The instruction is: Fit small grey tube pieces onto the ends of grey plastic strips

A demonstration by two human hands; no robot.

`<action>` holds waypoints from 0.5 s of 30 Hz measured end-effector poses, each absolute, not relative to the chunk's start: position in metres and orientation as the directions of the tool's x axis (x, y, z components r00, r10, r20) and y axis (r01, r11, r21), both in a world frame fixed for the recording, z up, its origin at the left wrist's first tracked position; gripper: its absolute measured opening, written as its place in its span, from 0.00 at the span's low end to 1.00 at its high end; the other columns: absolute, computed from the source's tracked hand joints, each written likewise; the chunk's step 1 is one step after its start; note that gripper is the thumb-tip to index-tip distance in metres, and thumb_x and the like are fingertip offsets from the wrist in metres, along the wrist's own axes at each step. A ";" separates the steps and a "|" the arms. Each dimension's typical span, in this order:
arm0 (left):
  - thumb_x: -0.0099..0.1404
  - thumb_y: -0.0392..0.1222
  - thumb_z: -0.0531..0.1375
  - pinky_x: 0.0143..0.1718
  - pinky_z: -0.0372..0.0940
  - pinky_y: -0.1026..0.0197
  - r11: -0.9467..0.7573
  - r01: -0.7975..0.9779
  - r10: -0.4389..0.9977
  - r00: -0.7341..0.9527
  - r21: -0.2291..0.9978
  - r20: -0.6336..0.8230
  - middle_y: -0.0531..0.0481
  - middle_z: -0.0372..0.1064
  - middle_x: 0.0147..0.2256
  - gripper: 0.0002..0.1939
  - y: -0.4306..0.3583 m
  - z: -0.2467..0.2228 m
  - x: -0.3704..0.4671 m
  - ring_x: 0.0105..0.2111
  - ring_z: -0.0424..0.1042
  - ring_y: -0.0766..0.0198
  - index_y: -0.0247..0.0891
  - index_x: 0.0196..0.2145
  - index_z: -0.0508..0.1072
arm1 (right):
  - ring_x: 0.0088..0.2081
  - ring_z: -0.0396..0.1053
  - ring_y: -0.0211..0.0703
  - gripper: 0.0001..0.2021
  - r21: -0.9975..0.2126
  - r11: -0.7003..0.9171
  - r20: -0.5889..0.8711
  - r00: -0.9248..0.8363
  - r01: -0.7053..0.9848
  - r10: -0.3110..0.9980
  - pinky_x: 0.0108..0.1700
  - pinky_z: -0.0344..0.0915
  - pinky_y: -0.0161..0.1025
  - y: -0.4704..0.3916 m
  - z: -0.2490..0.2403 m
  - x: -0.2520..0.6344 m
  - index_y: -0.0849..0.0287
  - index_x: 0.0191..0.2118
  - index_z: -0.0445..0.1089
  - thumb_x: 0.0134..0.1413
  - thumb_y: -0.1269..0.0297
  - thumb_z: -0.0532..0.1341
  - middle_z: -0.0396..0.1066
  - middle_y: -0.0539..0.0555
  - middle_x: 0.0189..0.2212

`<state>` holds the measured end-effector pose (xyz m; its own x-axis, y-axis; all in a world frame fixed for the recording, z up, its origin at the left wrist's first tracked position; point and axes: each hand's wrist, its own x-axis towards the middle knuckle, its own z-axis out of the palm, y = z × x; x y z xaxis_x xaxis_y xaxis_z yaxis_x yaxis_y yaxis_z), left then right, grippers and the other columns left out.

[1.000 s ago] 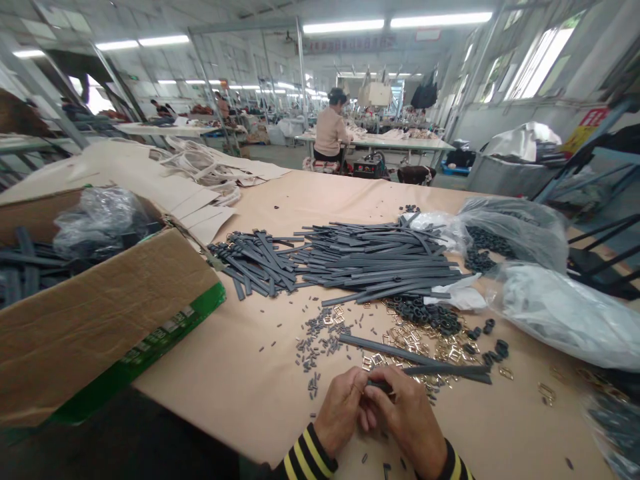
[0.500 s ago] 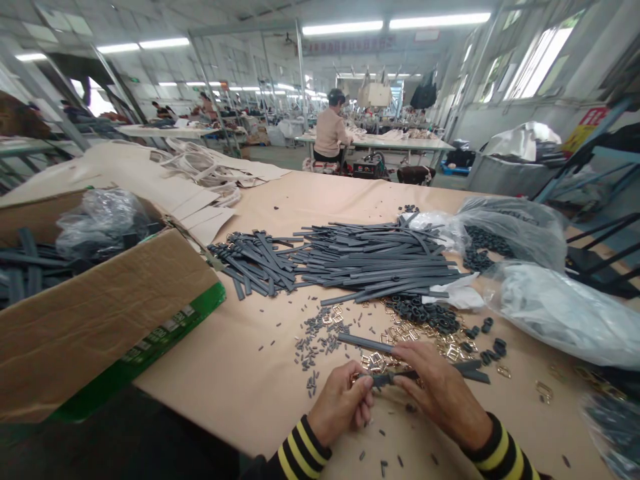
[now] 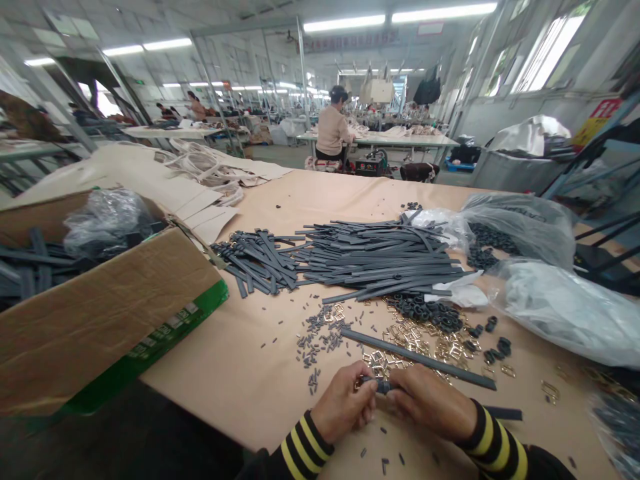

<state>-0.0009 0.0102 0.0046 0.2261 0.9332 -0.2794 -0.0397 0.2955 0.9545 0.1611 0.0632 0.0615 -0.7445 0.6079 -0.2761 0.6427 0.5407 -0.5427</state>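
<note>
My left hand (image 3: 345, 403) and my right hand (image 3: 430, 403) meet at the table's near edge, both pinching one dark grey strap (image 3: 383, 385) whose far end sticks out past my right wrist. A gold buckle seems to sit at the strap's left tip, mostly hidden by my fingers. Just beyond my hands lie a single long grey strap (image 3: 417, 358), scattered gold buckles (image 3: 405, 340) and small grey sleeves (image 3: 320, 333). A large pile of grey straps (image 3: 360, 257) fills the middle of the table.
An open cardboard box (image 3: 100, 313) with straps and a plastic bag stands at the left. Plastic bags (image 3: 555, 307) of parts lie at the right, black loops (image 3: 430, 313) beside them. A person sits at a far table (image 3: 333, 130).
My hands have drawn together again and closer to me. The right hand slid left along the strap, so its tail now sticks out behind my right wrist.
</note>
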 end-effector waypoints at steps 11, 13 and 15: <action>0.60 0.44 0.49 0.10 0.50 0.75 0.296 0.070 0.946 0.116 0.953 -0.302 0.60 0.57 0.15 0.07 0.007 0.000 0.003 0.11 0.57 0.75 0.37 0.29 0.58 | 0.23 0.60 0.35 0.13 -0.733 0.401 -0.208 -0.742 0.550 0.637 0.26 0.53 0.32 0.063 0.038 0.161 0.59 0.22 0.61 0.55 0.65 0.49 0.62 0.46 0.18; 0.60 0.44 0.49 0.10 0.50 0.75 0.287 0.068 0.948 0.126 0.956 -0.294 0.60 0.57 0.15 0.08 0.007 0.000 0.002 0.11 0.57 0.75 0.37 0.30 0.58 | 0.24 0.60 0.35 0.13 -0.740 0.396 -0.206 -0.744 0.543 0.635 0.26 0.53 0.32 0.064 0.036 0.160 0.60 0.23 0.62 0.55 0.64 0.49 0.63 0.47 0.20; 0.61 0.45 0.48 0.09 0.49 0.75 0.267 0.057 0.950 0.151 0.962 -0.273 0.60 0.58 0.15 0.09 0.006 -0.001 0.001 0.11 0.57 0.75 0.37 0.30 0.58 | 0.25 0.61 0.36 0.14 -0.749 0.403 -0.195 -0.756 0.526 0.624 0.27 0.54 0.33 0.063 0.034 0.160 0.60 0.24 0.63 0.56 0.63 0.48 0.64 0.48 0.21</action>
